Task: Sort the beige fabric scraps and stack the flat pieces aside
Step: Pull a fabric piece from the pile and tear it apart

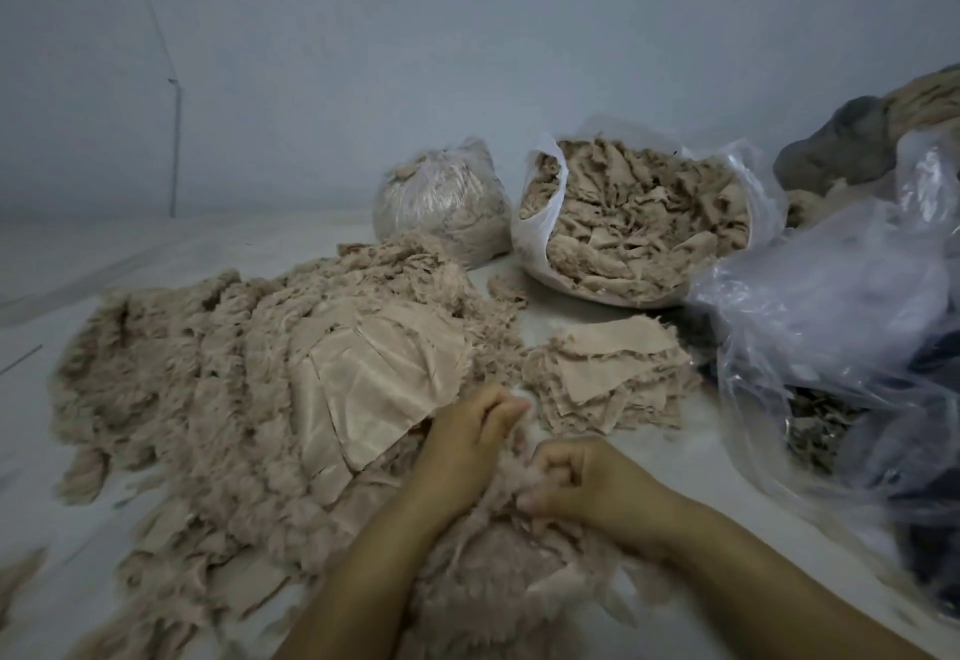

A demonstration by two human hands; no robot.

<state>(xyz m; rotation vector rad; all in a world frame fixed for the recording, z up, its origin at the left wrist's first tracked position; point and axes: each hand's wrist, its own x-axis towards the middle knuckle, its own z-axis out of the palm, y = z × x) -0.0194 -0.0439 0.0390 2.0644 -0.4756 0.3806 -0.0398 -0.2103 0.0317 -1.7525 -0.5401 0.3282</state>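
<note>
A wide heap of frayed beige fabric scraps point(218, 379) covers the white surface to the left and front. Several smooth flat pieces point(363, 373) lie fanned on top of it. A small stack of flat beige pieces point(608, 373) sits apart to the right of the heap. My left hand point(467, 446) is closed on a fuzzy beige scrap point(511, 477) at the heap's front edge. My right hand point(582, 488) grips the same scrap just to the right, the two hands almost touching.
An open white bag point(535, 244) full of beige scraps stands at the back. A closed clear bag point(441, 197) of scraps is left of it. Crumpled clear plastic point(831, 306) and dark cloth point(841, 140) fill the right side. A white wall rises behind.
</note>
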